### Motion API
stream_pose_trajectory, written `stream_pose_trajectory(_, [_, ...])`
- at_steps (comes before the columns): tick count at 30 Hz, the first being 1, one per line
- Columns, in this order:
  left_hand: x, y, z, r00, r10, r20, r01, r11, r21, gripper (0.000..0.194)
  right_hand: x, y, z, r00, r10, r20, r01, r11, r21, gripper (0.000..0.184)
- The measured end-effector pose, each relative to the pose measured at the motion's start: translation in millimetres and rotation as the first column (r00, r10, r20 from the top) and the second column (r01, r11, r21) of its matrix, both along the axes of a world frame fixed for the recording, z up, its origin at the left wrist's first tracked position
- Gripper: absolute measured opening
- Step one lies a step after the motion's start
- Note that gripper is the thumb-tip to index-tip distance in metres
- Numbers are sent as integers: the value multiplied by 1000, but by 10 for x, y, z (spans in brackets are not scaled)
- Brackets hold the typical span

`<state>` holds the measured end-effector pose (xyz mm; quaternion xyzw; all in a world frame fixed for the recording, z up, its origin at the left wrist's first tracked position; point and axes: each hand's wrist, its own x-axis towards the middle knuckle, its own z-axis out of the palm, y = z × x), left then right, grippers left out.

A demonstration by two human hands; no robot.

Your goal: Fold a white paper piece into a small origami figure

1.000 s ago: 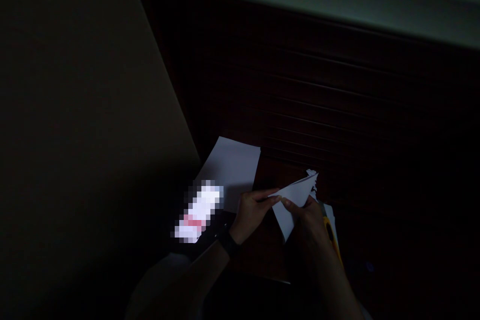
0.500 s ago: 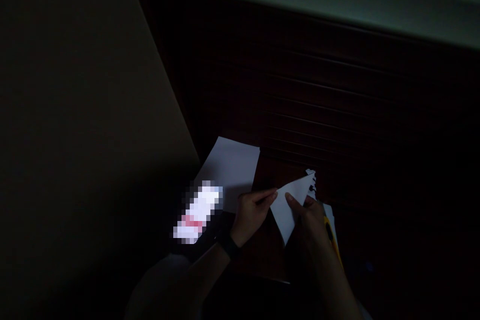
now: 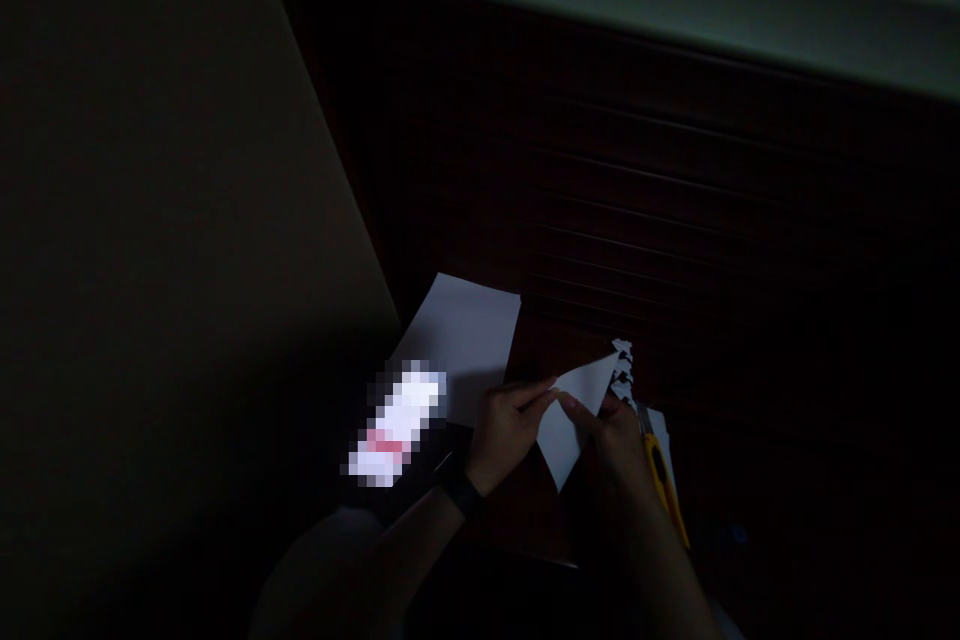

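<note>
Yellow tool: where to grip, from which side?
Pinch the yellow tool across its long, slim handle, probably best from the person's right: the metal end points away from the person, and the right forearm crowds the handle's left side.

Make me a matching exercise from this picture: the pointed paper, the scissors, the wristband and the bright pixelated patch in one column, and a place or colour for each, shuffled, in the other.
Things
1. Pointed paper
2. Scissors
3. Wristband
4. Bright pixelated patch

Places and colours
A. Mostly white, with a reddish band
B. Around the left wrist
C. Held by the left hand and the right hand
D. Yellow-handled, beside the right forearm

Right pairs: 1-C, 2-D, 3-B, 4-A
</note>
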<state>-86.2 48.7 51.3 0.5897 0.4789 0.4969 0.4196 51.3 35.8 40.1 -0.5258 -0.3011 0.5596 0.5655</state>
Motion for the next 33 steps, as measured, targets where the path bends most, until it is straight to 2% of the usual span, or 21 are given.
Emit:
stream_pose_trajectory(5, [-6,-3,12,1000,-8,2,8,1000,9,22,14,5,25,997,61,-44,-62,998,-14,33])
stream_pose_trajectory(10, [5,-5,-15,999,-29,16,30,999,-14,24,71,42,-3,998,-49,-35,50,999,22,28])
stream_pose_trajectory(13, [12,-10,-25,999,-51,17,52,999,-11,23,102,50,3,996,-82,-15,82,997,-5,26])
stream_pose_trajectory(17, [9,-13,-27,999,-52,15,52,999,-3,22,124,57,87,995,-84,-47,82,996,-34,21])
stream_pose_trajectory(22, [3,-14,-32,996,-90,-3,90,996,6,21,185,76,201,970,-234,-63,233,972,-32,20])
stream_pose_trajectory(25, [4,-14,-36,993,-119,-17,119,993,4,21,208,78,229,965,-251,-77,251,968,-15,20])
stream_pose_trajectory(30, [7,-19,-57,989,-147,-25,146,989,-15,22,240,89,203,955,-291,-60,289,957,-34,18])
stream_pose_trajectory(33, [6,-26,-59,986,-165,-37,165,986,-10,22,308,100,128,949,-311,-53,312,950,11,18])
